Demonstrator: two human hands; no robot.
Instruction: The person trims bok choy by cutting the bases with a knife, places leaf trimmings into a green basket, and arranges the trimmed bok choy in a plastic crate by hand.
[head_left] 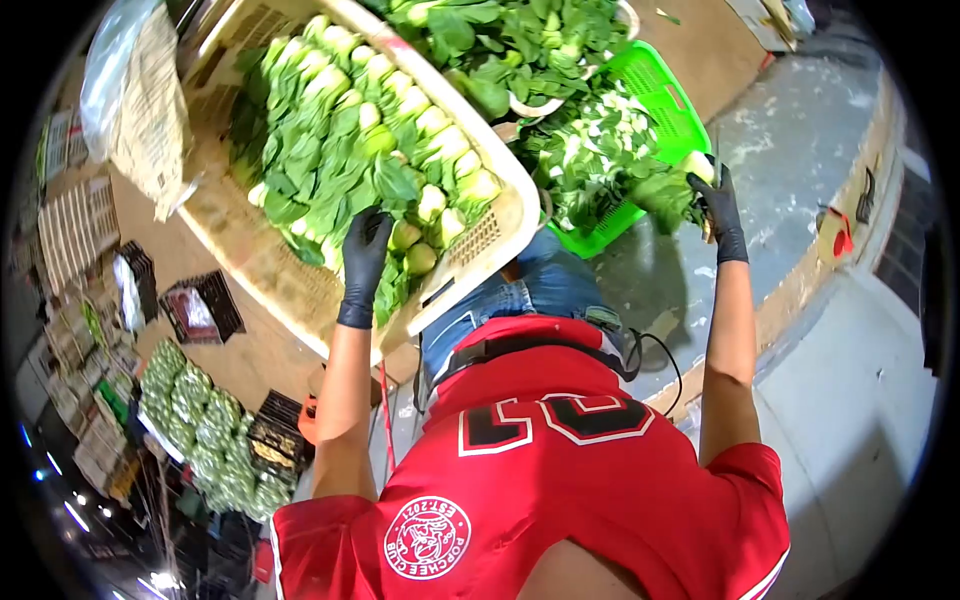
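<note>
My right hand [716,205], in a black glove, is closed around a bok choy. Its pale base [699,167] shows at the fingers, and its leaves [662,198] hang to the left over the rim of a green basket [672,105]. Trimmed leaves and pale stem pieces [610,140] fill much of that basket. My left hand [367,245], also black-gloved, rests at the near edge of the bok choy rows [350,150] in a large cream crate [515,200]. Its fingers are slightly bent and touch leaves, apparently holding nothing; the fingertips are partly hidden.
Behind the green basket stands a round container heaped with leafy greens [520,40]. A plastic-wrapped bundle [145,110] is at the crate's left end. Dark crates [200,308] and netted green produce [205,425] sit at left. A red-handled tool [842,235] lies on the right ledge.
</note>
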